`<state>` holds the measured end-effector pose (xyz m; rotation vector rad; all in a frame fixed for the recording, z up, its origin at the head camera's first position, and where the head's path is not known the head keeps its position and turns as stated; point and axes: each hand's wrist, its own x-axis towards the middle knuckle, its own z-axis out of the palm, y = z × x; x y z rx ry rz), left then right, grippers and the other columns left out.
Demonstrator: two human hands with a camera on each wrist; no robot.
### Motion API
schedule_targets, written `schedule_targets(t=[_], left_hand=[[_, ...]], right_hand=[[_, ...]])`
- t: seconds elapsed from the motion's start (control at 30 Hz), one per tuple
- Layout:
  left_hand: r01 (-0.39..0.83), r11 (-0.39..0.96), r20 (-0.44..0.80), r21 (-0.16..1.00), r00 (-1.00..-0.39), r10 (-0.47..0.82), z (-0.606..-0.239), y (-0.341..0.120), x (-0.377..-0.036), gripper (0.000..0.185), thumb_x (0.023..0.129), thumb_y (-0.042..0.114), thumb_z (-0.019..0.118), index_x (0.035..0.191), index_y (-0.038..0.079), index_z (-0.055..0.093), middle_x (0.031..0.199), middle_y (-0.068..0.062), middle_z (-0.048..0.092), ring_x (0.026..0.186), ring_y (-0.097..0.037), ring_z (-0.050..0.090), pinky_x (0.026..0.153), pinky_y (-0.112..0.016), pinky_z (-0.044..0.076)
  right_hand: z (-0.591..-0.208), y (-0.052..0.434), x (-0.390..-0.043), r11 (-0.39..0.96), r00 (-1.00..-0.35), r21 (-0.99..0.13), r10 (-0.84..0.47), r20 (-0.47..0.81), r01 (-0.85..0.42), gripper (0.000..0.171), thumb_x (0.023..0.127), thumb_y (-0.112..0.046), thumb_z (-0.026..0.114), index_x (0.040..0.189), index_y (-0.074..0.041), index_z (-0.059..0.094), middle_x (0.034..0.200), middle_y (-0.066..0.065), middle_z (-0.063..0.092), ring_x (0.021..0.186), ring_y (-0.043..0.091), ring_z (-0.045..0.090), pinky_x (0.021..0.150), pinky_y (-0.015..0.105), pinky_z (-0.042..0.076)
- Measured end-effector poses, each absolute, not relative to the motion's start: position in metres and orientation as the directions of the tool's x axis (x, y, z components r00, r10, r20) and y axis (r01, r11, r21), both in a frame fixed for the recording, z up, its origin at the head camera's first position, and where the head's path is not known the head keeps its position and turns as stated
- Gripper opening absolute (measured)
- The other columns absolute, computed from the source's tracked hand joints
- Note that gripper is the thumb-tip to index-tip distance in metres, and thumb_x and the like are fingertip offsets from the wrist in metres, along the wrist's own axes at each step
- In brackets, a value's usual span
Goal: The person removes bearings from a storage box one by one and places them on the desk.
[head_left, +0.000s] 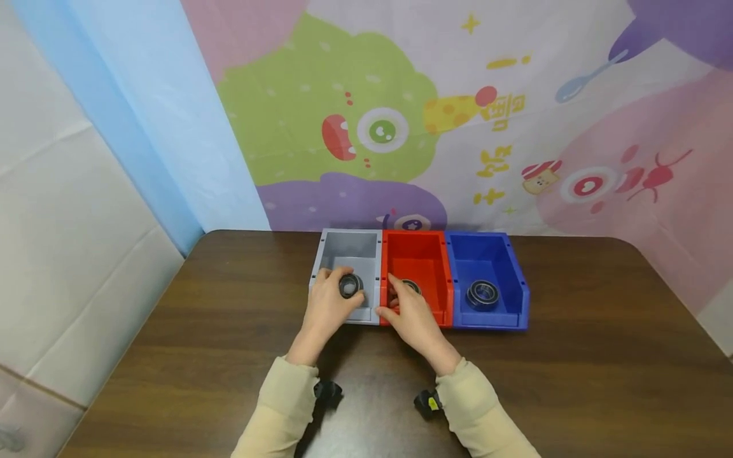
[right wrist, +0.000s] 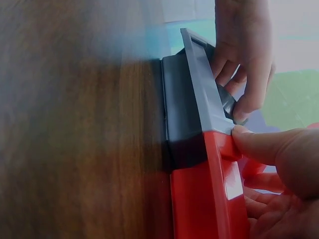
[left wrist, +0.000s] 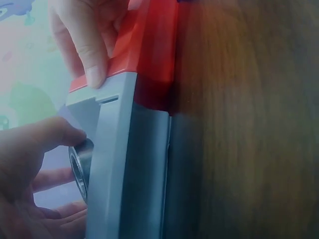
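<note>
1. The left hand (head_left: 326, 305) reaches into the grey bin (head_left: 349, 248) and pinches a dark bearing ring (head_left: 350, 285) between thumb and fingers, near the bin's low front lip.
2. In the left wrist view that ring (left wrist: 82, 167) stands on edge just inside the lip, its axis roughly level.
3. The right hand (head_left: 413, 318) has its fingers curled into the red bin (head_left: 420, 254), where a second ring (head_left: 410, 285) lies at the fingertips; the thumb presses the front rim by the grey bin. Whether the fingers actually grip that ring I cannot tell, since they hide it.
4. A third ring (head_left: 483, 294) lies flat in the blue bin (head_left: 492, 251), well right of both hands, nearer the right one.
5. All three bins sit touching side by side on the table (head_left: 572, 356).
</note>
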<state>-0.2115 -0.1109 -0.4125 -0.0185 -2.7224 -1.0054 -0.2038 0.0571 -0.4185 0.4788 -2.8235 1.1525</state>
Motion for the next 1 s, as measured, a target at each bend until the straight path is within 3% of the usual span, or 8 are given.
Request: schedule_targets(t=[0.47,1.0], left_hand=[[0.225,0.786,0.362,0.576,-0.932,0.002,-0.404,-0.120,-0.197,0.039,0.068,0.024,0.074,0.100,0.011,0.056,0.092,-0.010,0.049,0.071,-0.024,0.055,0.064,-0.039,0.048],[0.245,0.818,0.333,0.521,-0.940,0.069,-0.401,-0.128,-0.185,0.037,0.070,0.025,0.070,0.102,0.012,0.058,0.092,-0.005,0.055,0.080,-0.021,0.054,0.070,-0.037,0.045]], right_hand=[[-0.420,0.057,-0.205,0.674,-0.953,-0.676,-0.255,0.166,-0.298,0.067,0.080,-0.025,0.069,0.136,-0.004,0.039,0.115,0.014,0.057,0.088,0.020,0.060,0.078,0.037,0.049],[-0.422,0.058,-0.204,0.661,-0.953,-0.689,-0.250,0.169,-0.296,0.067,0.080,-0.023,0.070,0.136,-0.003,0.039,0.116,0.014,0.057,0.088,0.020,0.060,0.079,0.036,0.049]])
